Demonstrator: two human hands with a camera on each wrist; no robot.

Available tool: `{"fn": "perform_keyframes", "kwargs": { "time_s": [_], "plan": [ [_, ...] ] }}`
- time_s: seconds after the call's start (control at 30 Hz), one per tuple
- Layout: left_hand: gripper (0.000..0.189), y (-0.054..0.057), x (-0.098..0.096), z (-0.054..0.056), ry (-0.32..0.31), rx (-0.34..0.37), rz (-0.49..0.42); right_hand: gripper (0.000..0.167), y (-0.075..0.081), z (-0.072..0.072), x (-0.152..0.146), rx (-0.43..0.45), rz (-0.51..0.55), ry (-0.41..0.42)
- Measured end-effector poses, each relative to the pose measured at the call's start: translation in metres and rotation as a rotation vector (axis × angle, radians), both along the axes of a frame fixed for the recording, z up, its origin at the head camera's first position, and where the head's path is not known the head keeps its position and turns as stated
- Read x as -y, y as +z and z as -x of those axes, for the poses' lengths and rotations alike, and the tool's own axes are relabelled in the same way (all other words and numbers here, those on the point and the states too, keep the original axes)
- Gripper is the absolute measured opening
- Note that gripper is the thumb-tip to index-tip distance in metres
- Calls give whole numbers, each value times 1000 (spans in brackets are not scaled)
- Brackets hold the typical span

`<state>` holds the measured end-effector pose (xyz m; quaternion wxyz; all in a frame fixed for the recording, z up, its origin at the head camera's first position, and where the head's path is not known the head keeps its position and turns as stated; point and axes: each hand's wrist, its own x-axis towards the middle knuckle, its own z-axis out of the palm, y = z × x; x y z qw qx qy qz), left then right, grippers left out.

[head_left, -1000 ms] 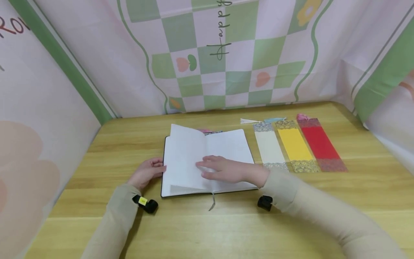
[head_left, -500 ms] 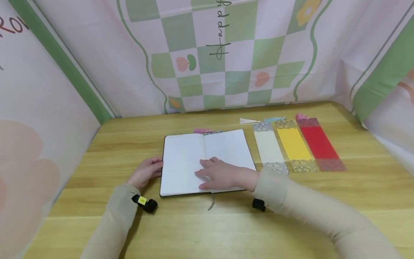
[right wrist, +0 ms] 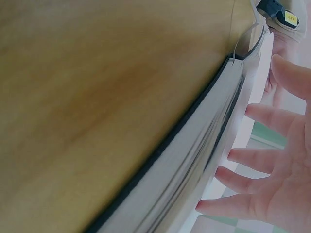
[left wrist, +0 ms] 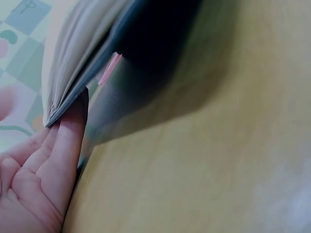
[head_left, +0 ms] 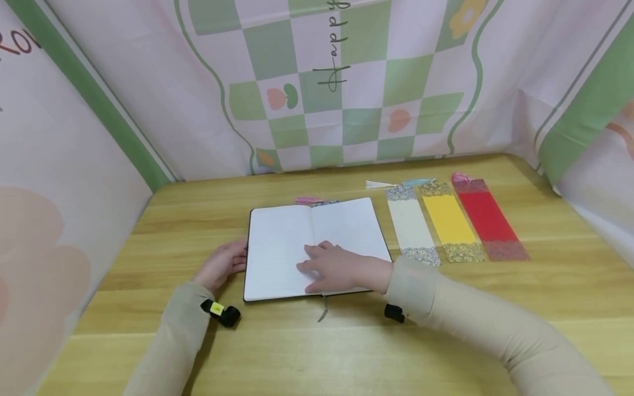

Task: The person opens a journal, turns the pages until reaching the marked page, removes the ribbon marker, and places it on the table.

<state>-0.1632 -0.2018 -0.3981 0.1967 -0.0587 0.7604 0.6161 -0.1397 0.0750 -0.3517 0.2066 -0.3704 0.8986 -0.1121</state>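
In the head view a dark-covered notebook (head_left: pixel 277 242) lies spread at blank-looking pages, with a grey ribbon (head_left: pixel 323 311) hanging from its near edge. My right hand (head_left: pixel 342 269) rests over the right page near the centre fold. Its fingers are spread and their tips touch the paper in the right wrist view. At the notebook's left edge is my left hand (head_left: pixel 222 264). The left wrist view shows its extended fingers (left wrist: pixel 70 128) against the underside of the cover, fingertips hidden. A pink tassel (head_left: pixel 308 200) and a patterned bookmark end (head_left: pixel 324 203) stick out beyond the notebook's far edge.
To the right of the notebook lie a cream bookmark (head_left: pixel 411 220), a yellow bookmark (head_left: pixel 448 220) and a red bookmark (head_left: pixel 490 217), each with lacy patterned ends and a tassel. Behind the wooden table (head_left: pixel 317 352) hangs a checked cloth (head_left: pixel 322 132).
Pages that stood partly raised now lie flat on the left side, uncovering the pink tassel. My right hand has shifted slightly nearer the front edge; my left hand stays at the notebook's edge.
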Motion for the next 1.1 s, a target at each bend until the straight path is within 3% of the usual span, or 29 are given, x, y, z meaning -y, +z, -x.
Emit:
{"fn": "perform_keyframes", "kwargs": {
  "time_s": [0.17,0.37,0.6,0.8,1.1],
  "plan": [
    [43,-3,0,0,2,1,75,53,2,1,-1,11,-13,5],
    [49,-2,-1,0,-3,-12,70,58,1,16,-11,41,5,26],
    [49,-2,-1,-1,8,-7,60,71,-1,48,-33,2,-82,-120],
    [49,-2,-2,-1,6,-7,72,76,-2,75,-51,9,-83,-179],
    [46,-1,-2,-1,20,-4,88,85,2,99,-65,26,-64,-332]
  ]
}}
